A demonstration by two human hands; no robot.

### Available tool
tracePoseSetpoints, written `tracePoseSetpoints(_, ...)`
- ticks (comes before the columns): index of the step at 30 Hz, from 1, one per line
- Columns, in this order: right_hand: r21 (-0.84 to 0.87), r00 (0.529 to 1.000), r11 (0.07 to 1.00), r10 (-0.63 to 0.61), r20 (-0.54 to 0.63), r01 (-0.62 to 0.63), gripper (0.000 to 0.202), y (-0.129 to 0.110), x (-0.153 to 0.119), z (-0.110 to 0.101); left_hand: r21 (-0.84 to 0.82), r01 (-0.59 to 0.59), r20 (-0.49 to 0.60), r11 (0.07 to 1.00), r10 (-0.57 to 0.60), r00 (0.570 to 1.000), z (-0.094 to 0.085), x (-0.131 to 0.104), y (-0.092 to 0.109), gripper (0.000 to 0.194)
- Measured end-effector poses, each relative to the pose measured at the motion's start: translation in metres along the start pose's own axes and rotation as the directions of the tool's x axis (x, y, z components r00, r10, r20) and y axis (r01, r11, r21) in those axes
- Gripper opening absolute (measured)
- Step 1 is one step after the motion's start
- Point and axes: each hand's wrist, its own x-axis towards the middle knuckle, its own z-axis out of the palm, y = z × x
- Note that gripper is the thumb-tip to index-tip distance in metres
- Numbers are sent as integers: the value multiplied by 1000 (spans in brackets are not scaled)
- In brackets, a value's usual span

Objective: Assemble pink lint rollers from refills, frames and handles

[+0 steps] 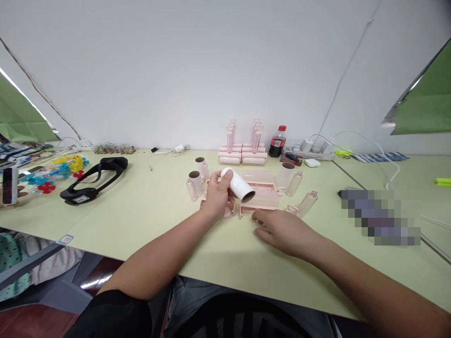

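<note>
My left hand [219,191] grips a white paper roll [241,186] with a brown cardboard core, tilted down to the right above the table. Low over the table, my right hand [275,228] has its thumb and fingers apart and nothing visible in them. Its fingertips are beside an opened pink plastic case [260,209]; whether they touch it I cannot tell. More white rolls stand upright at the left [199,185] and right [284,176]. Clear bottle-shaped plastic tubes [307,204] stand or lean around the cases. My left hand partly hides the left case.
Behind are closed pink cases with rolls [253,158] and clear upright handles [230,141], beside a cola bottle [277,142]. A power strip [313,154] lies right. A black headset [95,182] and colourful plastic pieces [70,166] lie left, near another person's hand holding a phone [9,185].
</note>
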Motion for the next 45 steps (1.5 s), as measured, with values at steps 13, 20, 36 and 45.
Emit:
tracePoseSetpoints(13, -46, 998, 998, 37, 47, -35, 16, -10, 3, 11, -55, 14, 52, 998, -11, 999, 0, 1, -2, 46)
tracePoseSetpoints(20, 17, 998, 999, -44, 53, 43, 14, -7, 3, 14, -53, 15, 73, 998, -11, 997, -1, 3, -3, 45)
tracePoseSetpoints(36, 461, 613, 808, 163, -773, 367, 16, 11, 6, 3, -212, 189, 219, 959, -142, 965, -4, 0, 7, 44)
tracePoseSetpoints(45, 626, 548, 501, 314, -775, 598, 25, 19, 16, 13, -243, 266, 372, 933, -164, 914, -5, 0, 2, 37)
